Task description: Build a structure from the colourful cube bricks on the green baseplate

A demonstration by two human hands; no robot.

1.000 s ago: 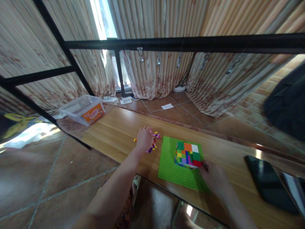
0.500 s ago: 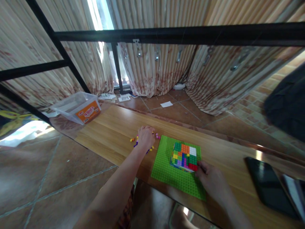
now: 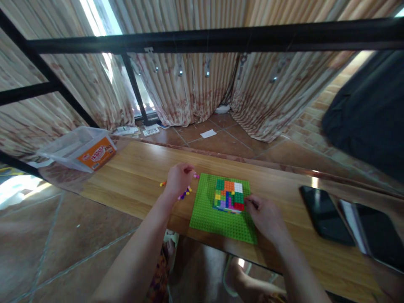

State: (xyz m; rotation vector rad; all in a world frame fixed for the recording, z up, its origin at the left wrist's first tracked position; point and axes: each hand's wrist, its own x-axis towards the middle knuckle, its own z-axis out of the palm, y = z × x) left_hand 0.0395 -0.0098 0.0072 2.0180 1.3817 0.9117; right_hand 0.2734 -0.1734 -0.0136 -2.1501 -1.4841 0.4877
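Observation:
A square block of colourful toy building bricks (image 3: 229, 196) stands on a green studded baseplate (image 3: 221, 227). To the left, my left hand (image 3: 179, 180) is over a small scatter of loose bricks (image 3: 184, 193), its fingers pinched together. Whatever may be between those fingertips is too small to make out. My right hand (image 3: 267, 216) is at the block's right side, fingers curled and the fingertips close against the bricks. Whether they hold a piece is hidden. Some pink bricks (image 3: 196, 175) lie between my left hand and the baseplate.
A clear plastic tub (image 3: 78, 147) with an orange label stands at the left end of the wooden table (image 3: 139, 164). On the right lie a dark phone (image 3: 326, 216) and another dark flat device (image 3: 378, 233). A black metal bar (image 3: 202, 38) crosses beyond the table.
The view has shifted to the right. My left hand has lifted slightly from among the loose bricks, its fingers now pinched. My right hand remains beside the block, fingers slightly higher along its side.

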